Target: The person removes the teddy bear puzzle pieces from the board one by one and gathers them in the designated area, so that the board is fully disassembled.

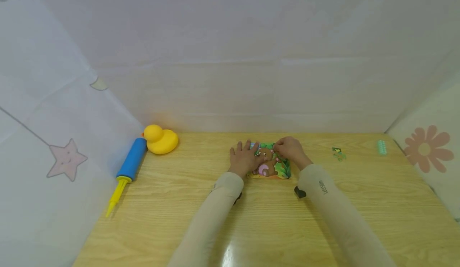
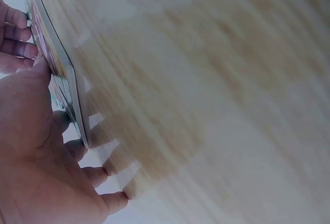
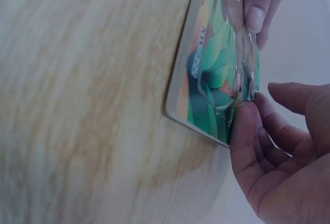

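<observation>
Head view: left grip (image 1: 245, 161) spread across bear board (image 1: 267, 169), right grip (image 1: 290, 149) bunched over it, hold unclear, sleeve (image 1: 338, 203) marked "Lets…".

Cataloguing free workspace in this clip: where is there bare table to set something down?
Bare tabletop lies between the yellow duck and left hand, and between the small loose pieces and pale green item. It is crowded at the picture board, where the right hand also works.
</observation>
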`<state>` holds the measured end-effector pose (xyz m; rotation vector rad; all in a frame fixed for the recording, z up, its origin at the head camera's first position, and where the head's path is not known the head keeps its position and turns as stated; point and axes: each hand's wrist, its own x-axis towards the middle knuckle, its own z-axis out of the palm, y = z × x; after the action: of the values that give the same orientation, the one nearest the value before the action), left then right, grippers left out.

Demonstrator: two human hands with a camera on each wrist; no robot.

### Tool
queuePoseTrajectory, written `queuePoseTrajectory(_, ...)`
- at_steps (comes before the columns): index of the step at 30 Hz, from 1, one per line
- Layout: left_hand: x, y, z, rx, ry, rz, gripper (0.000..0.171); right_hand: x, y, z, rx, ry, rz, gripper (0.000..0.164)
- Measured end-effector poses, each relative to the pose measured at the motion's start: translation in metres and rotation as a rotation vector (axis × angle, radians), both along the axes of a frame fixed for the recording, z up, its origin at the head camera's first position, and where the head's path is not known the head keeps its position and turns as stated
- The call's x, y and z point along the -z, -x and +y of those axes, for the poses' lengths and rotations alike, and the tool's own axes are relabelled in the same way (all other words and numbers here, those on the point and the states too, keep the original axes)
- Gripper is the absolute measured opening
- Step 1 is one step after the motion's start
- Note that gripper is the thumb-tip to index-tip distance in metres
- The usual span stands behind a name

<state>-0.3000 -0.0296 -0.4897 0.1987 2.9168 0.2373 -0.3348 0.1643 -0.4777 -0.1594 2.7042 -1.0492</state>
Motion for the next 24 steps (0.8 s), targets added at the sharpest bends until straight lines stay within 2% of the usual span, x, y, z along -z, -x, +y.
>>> queuePoseTrajectory(9, 0.0015, 0.0013, 0.0006, -0.010, -0.010, -0.014, 0.073, -0.0012, 0.0010, -0.0017, 0.041, 0.077, -0.031, 0.028)
queuePoseTrajectory(17, 0.0040, 0.0071, 0.0020, -0.020, -0.015, -0.045, 0.075, 0.0016, -0.0001, -0.0064, 0.118, 0.300, -0.129, 0.027)
queuePoseTrajectory(21, 0.0048, 0.0090, 0.0018, -0.026, -0.012, -0.064, 0.075, 0.0017, -0.0004, -0.0063, 0.134, 0.371, -0.155, 0.028)
queuePoseTrajectory(24, 0.0034, 0.0069, 0.0013, -0.026, -0.007, -0.045, 0.076, 0.0027, -0.0001, -0.0046, 0.139, 0.416, -0.172, 0.030)
